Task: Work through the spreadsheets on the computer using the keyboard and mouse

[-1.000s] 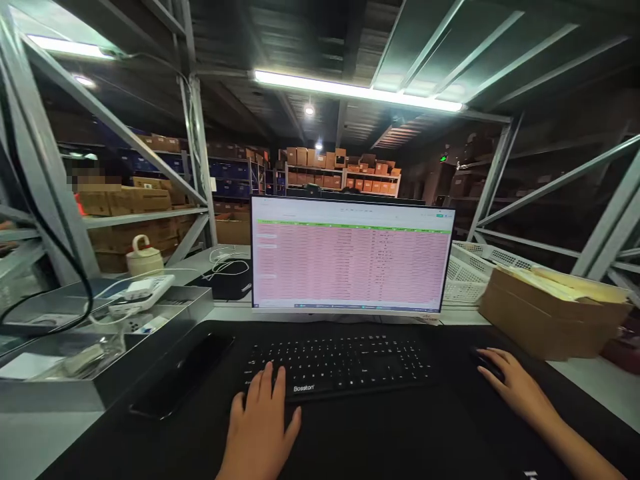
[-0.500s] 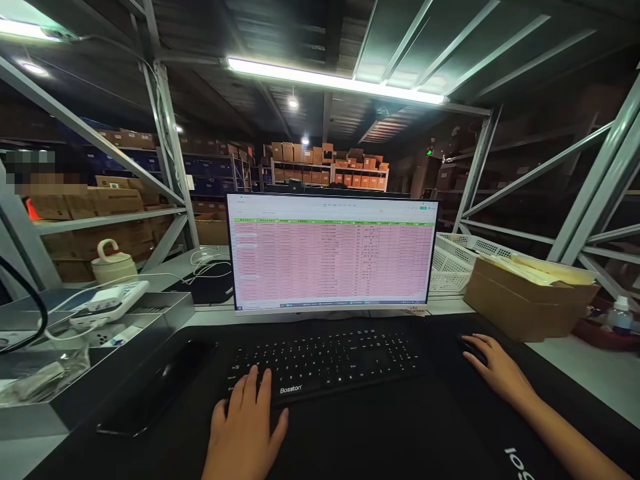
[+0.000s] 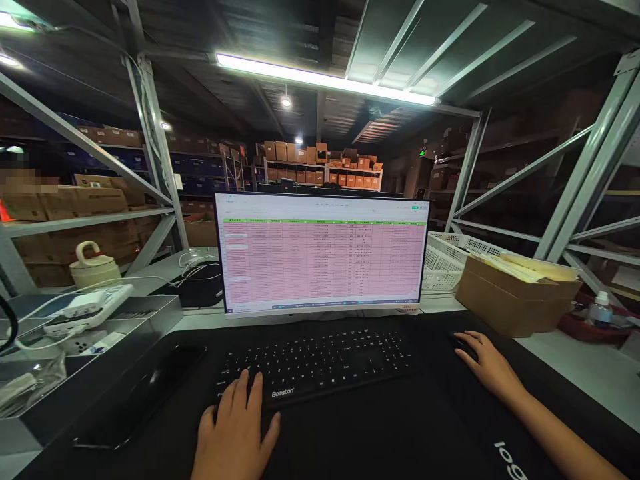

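My left hand (image 3: 233,427) lies with fingers spread, its fingertips on the lower left keys of a black keyboard (image 3: 345,373). Over at the right, my right hand (image 3: 487,363) is curved around a dark computer mouse (image 3: 461,343), which is mostly hidden under the fingers. Both hands are on a black desk mat (image 3: 380,427). Behind the keyboard stands a monitor (image 3: 325,260) showing a spreadsheet with pink rows and a green header. A dark phone (image 3: 143,400) lies on the mat to the left of my left hand.
At left, a grey tray (image 3: 105,363) holds a white power strip (image 3: 90,310) and cables; a cream lidded jug (image 3: 95,267) stands behind. A cardboard box (image 3: 510,297), white baskets (image 3: 443,263) and a small bottle (image 3: 600,310) are at right. Metal shelf posts flank the desk.
The whole view has shifted slightly, so things appear a little further left. My hands keep their places on the keyboard and the mouse, and the screen looks the same.
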